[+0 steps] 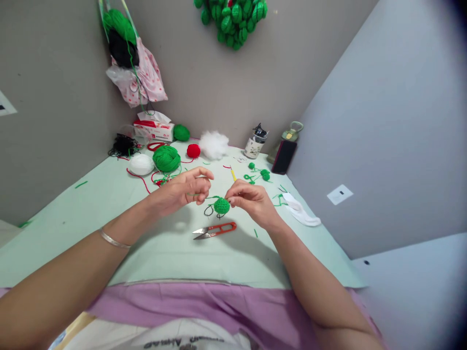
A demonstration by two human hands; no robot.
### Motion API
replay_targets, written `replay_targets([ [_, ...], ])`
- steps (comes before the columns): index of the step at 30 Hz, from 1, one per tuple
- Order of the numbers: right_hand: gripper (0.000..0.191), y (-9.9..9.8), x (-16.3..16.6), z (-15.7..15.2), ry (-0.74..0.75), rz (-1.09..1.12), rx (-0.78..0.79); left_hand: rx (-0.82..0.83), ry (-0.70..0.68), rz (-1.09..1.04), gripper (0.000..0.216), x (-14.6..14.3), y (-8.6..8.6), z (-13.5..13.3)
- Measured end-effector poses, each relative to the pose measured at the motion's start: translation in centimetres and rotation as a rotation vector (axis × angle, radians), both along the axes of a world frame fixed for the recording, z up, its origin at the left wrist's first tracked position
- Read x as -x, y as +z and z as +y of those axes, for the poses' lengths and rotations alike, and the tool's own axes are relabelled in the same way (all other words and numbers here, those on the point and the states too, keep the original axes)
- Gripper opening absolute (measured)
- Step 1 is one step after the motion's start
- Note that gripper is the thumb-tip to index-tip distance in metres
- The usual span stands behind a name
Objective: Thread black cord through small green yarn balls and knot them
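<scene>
A small green crocheted ball (pixel 222 205) hangs over the table, pinched at its right edge by the thumb and fingertips of my right hand (pixel 251 199). From its top a green yarn strand (pixel 211 197) runs left to my left hand (pixel 188 188), whose lower fingers are curled round it while the upper fingers stretch forward. Dark thread loops (pixel 208 210) show beside and below the ball; I cannot tell whether they are attached to it. Just below on the table lie thread snips (pixel 215 230) with orange handles, blades pointing left.
Behind my left hand are a green yarn ball (pixel 167 158), a white one (pixel 141 165), a red one (pixel 193 151) and white stuffing (pixel 214 145). A yellow-handled hook (pixel 233 174), small green pieces (pixel 265 174), a phone (pixel 284 157) and a white cloth piece (pixel 301 210) lie rightward.
</scene>
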State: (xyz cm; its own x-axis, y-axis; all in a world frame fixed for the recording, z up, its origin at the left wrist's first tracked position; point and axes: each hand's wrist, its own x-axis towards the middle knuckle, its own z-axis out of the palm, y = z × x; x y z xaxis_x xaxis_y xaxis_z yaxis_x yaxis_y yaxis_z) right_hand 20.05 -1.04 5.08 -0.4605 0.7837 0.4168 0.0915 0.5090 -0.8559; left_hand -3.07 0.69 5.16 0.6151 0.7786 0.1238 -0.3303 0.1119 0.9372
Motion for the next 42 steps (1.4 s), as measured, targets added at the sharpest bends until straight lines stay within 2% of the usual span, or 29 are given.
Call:
replay_targets([
  [3, 0.011, 0.0, 0.0, 0.1, -0.048, 0.025, -0.006, -0.203, -0.052, 0.206, 0.028, -0.2, -0.1, -0.4],
  [6, 0.011, -0.1, 0.1, 0.2, -0.076, 0.036, -0.001, -0.284, -0.075, 0.314, 0.022, -0.7, -0.3, -0.8],
  [11, 0.007, -0.3, 0.4, 0.2, -0.113, 0.071, 0.029, -0.241, -0.021, 0.242, 0.02, -1.3, -0.8, -0.9],
  [21, 0.004, -0.6, 0.9, 0.2, -0.177, 0.13, 0.009, 0.019, 0.048, 0.098, 0.024, -2.2, -0.9, -1.5],
  [28, 0.007, -0.7, 1.0, 0.2, -0.191, 0.061, 0.026, -0.071, 0.09, 0.125, 0.025, -2.3, -1.2, -1.6],
  [34, 0.008, -0.7, 0.9, 0.3, -0.211, 0.018, 0.018, -0.213, 0.119, 0.249, 0.021, -2.6, -1.3, -1.9],
  [42, 0.009, -0.6, 1.1, 0.1, -0.178, 0.015, -0.019, -0.179, 0.057, 0.217, 0.019, -2.9, -1.6, -2.1],
])
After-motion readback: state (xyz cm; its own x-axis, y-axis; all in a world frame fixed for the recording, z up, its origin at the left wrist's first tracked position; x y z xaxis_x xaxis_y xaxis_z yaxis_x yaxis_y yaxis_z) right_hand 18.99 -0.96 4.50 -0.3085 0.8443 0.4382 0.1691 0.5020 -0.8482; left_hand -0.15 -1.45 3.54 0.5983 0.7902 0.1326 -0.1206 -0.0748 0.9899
